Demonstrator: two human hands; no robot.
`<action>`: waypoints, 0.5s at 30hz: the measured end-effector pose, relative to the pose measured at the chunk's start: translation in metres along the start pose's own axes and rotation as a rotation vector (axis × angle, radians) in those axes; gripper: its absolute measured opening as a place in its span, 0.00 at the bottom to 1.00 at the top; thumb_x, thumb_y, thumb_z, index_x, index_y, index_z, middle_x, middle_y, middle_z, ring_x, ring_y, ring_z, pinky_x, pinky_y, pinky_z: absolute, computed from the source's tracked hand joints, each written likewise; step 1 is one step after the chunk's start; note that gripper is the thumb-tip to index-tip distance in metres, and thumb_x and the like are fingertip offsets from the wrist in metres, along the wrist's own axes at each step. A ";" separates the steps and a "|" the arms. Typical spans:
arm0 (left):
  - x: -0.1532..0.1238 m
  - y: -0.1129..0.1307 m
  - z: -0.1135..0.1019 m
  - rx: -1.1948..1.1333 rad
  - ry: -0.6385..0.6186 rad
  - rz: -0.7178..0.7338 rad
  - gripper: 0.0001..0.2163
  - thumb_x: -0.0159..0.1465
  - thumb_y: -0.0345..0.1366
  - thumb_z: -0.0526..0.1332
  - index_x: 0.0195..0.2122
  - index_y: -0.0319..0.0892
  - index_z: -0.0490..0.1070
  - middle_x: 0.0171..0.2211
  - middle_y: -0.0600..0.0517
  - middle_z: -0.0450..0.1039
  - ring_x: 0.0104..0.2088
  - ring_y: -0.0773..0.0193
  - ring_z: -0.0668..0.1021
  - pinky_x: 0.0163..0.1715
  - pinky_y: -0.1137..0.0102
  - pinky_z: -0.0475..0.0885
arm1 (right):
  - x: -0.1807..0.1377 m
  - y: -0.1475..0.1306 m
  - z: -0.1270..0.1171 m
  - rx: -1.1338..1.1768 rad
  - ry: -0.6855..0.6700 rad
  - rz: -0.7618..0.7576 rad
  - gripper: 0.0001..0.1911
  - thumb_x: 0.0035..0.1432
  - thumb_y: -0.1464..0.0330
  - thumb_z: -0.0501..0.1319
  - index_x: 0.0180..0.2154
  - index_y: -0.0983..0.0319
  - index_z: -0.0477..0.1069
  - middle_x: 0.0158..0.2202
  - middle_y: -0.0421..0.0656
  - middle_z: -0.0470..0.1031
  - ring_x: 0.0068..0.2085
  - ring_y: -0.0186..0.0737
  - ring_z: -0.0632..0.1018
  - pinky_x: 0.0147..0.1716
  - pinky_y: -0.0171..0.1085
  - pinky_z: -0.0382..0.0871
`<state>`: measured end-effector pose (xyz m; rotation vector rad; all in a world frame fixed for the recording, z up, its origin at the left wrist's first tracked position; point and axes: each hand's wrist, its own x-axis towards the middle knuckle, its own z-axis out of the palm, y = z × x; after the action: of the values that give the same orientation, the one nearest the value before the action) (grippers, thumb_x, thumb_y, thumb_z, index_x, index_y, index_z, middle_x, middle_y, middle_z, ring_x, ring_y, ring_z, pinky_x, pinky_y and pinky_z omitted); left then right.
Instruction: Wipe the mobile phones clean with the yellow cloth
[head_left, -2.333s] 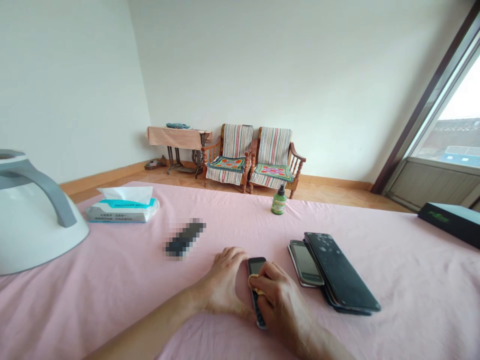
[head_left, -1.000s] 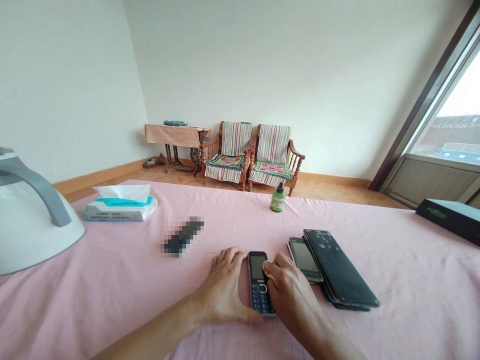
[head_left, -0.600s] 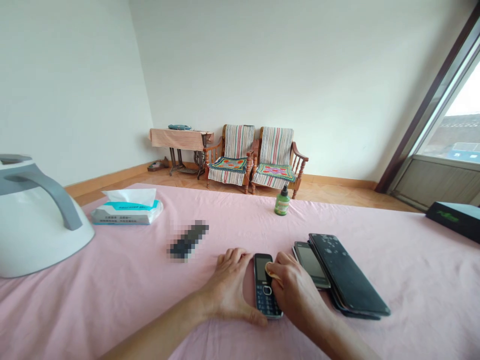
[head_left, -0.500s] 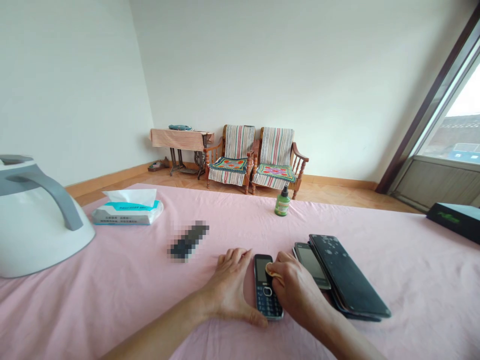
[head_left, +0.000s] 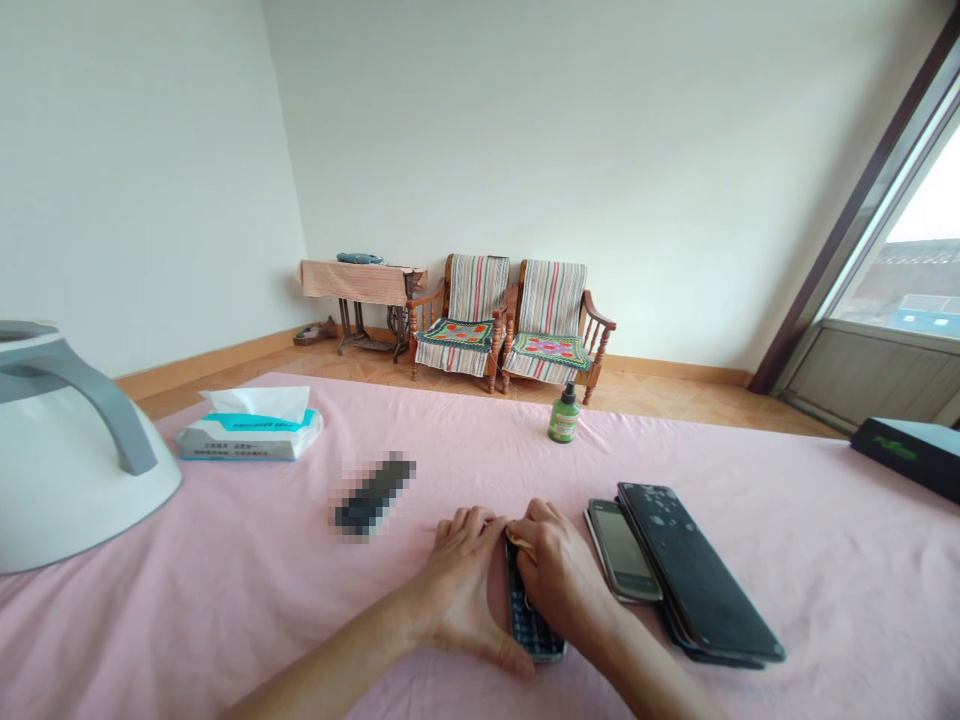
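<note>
A dark keypad mobile phone (head_left: 536, 635) lies face up on the pink cloth, its screen mostly covered by my right hand (head_left: 559, 570). That hand is closed on a small yellowish wiping pad (head_left: 520, 540), pressed to the phone's upper end; most of the pad is hidden in the fingers. My left hand (head_left: 461, 580) spans the phone's left side, thumb against the bottom corner and fingertips at the top, bracing it. To the right rest a touchscreen phone (head_left: 624, 550) and a long black wallet-like case (head_left: 697, 570), which lies on another dark flat item.
A white kettle (head_left: 67, 470) and a tissue pack (head_left: 251, 435) stand on the left, with a pixelated dark object (head_left: 375, 495) nearer the middle. Farther back is a green pump bottle (head_left: 564, 415). A black box (head_left: 907, 455) sits at the right edge. Two chairs (head_left: 510, 320) stand beyond.
My right hand has slid the pad left and toward the top of the phone, covering its screen. My left hand stays braced at the phone. The whole view has shifted slightly.
</note>
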<state>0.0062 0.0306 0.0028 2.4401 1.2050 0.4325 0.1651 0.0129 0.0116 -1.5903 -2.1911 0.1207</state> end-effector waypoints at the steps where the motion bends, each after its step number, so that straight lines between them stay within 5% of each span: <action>1: 0.000 0.000 0.001 -0.004 0.006 0.002 0.43 0.28 0.56 0.71 0.47 0.47 0.64 0.46 0.47 0.62 0.46 0.44 0.67 0.46 0.50 0.63 | 0.001 0.000 0.001 -0.001 0.001 -0.004 0.14 0.50 0.81 0.52 0.28 0.61 0.73 0.32 0.43 0.70 0.37 0.38 0.71 0.38 0.33 0.60; 15: 0.000 0.000 0.002 -0.001 0.022 -0.009 0.41 0.29 0.55 0.71 0.45 0.46 0.63 0.45 0.49 0.62 0.45 0.46 0.67 0.45 0.55 0.62 | -0.003 -0.003 0.004 -0.064 0.007 0.010 0.14 0.54 0.81 0.53 0.31 0.60 0.73 0.34 0.43 0.72 0.37 0.39 0.71 0.36 0.34 0.59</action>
<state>0.0076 0.0301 0.0008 2.4342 1.2247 0.4580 0.1613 0.0101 0.0078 -1.6340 -2.2024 0.0479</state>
